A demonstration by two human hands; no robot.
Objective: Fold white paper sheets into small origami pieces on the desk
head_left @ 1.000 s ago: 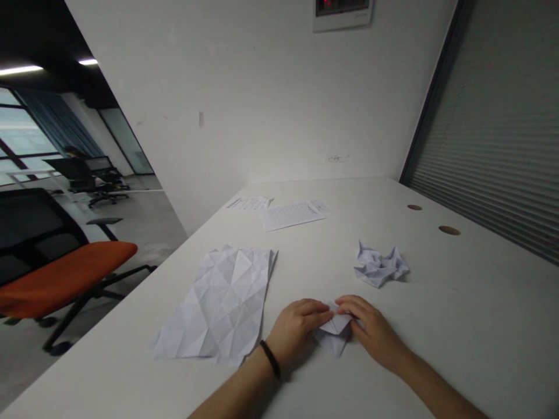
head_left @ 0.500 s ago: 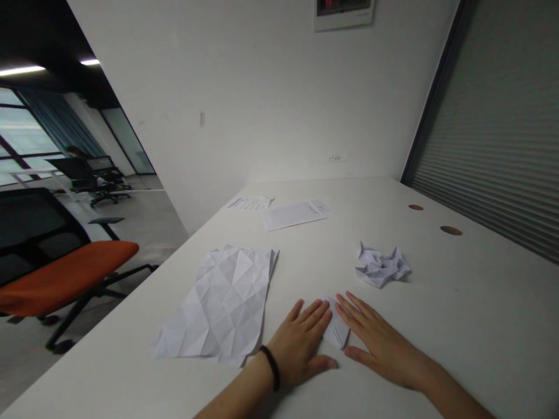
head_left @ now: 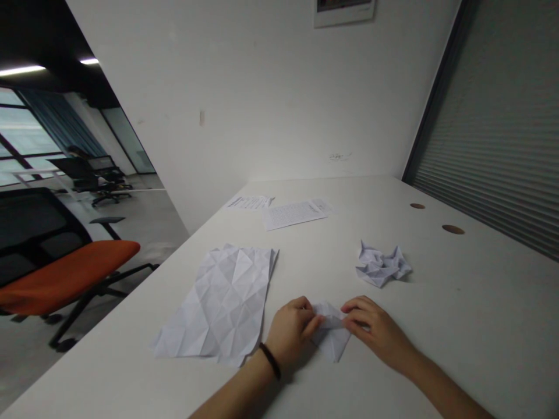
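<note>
A small piece of folded white paper (head_left: 332, 340) is between my two hands near the front of the white table (head_left: 375, 372). My left hand (head_left: 293, 327), with a dark band at the wrist, pinches its left side between thumb and curled fingers. At the paper's upper right edge, the thumb and fingertips of my right hand (head_left: 376, 327) are closed on it. To the left lies a larger creased sheet of paper (head_left: 225, 302), spread out with a grid of fold lines. A folded paper shape (head_left: 382, 265) with raised points sits beyond my right hand.
Farther back lie a printed sheet (head_left: 297, 214) and another sheet with writing (head_left: 250, 202). Two round holes, one nearer (head_left: 453, 229), pierce the table's right side. A wall (head_left: 279, 87) stands behind. An orange-seated chair (head_left: 70, 273) is left of the table edge.
Both hands have gone from lying flat on the folded paper to gripping its sides. The paper now appears wider and partly lifted or unfolded. The other papers stay put.
</note>
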